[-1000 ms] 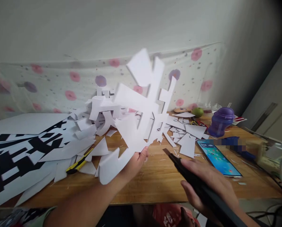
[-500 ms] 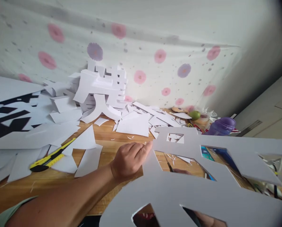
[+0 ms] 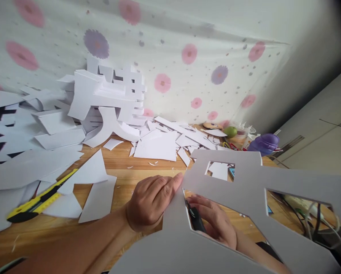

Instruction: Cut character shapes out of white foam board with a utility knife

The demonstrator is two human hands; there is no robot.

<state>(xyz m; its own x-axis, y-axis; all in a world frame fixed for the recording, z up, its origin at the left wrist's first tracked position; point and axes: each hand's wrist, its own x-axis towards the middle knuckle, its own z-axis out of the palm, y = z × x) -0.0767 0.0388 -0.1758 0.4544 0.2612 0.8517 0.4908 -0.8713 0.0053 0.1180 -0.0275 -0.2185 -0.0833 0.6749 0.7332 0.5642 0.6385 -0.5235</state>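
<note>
A large white foam board (image 3: 239, 199) with cut-out openings fills the lower right of the head view, raised above the table. My left hand (image 3: 153, 201) is closed on the board's left edge, thumb and fingers pinching the narrow strip there. Behind the board, seen through an opening, my right hand (image 3: 213, 220) grips a black-handled craft knife (image 3: 196, 219). The knife's thin tip points up and lies along the left inner edge of that opening. Whether it touches the board I cannot tell. The rest of my right forearm is partly hidden by the board.
A yellow and black utility knife (image 3: 42, 198) lies on white scraps at the left. Stacked white cut-out letters (image 3: 104, 91) stand by the curtain, with loose offcuts (image 3: 156, 146) beside them. A purple container (image 3: 263, 144), a green fruit (image 3: 230, 132) and cables (image 3: 313, 220) are at the right.
My right hand with the black-handled knife has come up behind the opening beside my left hand. The board has tilted and shifted, and the view has turned a little right.
</note>
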